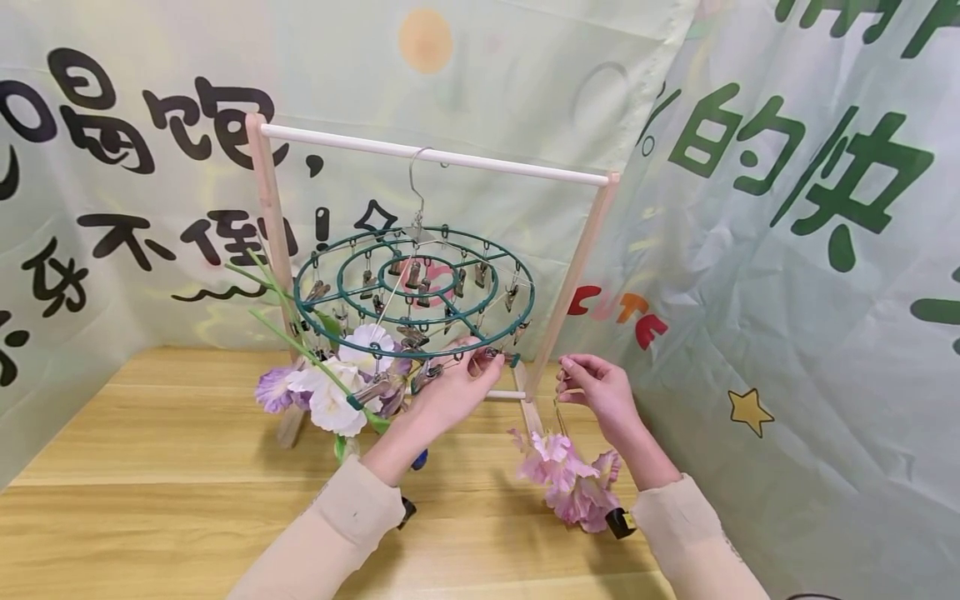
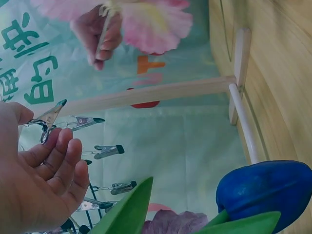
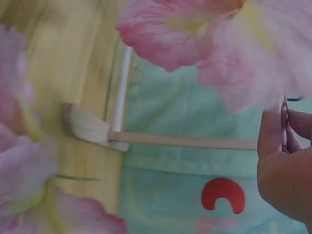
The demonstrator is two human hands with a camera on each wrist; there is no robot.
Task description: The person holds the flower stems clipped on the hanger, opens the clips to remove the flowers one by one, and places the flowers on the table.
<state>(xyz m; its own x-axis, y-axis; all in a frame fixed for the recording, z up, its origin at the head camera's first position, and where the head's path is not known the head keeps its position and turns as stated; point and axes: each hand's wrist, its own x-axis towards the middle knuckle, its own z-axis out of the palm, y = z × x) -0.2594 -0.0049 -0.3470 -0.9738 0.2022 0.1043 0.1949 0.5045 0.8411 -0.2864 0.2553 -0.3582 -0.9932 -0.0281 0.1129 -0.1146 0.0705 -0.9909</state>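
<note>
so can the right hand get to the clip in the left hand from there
Likely yes: the right hand, pinching the stem of the pink flowers, is near the clip in the left hand; nothing seems to stand between them, as the rack's post looks to be behind.

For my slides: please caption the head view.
Left hand pinching a clip on a round green hanger, right hand holding pink artificial flowers by the stem.

rack [image 1: 573, 279] on table [image 1: 112, 450], before backdrop [image 1: 360, 50] | hanger [image 1: 414, 275] on rack's top bar [image 1: 435, 153] | blooms [image 1: 337, 400] below hanger's left side | left hand [image 1: 452, 392] at hanger's front right | tulip [image 1: 420, 459], mostly hidden, seemingly below left hand | right hand [image 1: 603, 392] farther right, flower spray [image 1: 573, 479] beneath it
</note>
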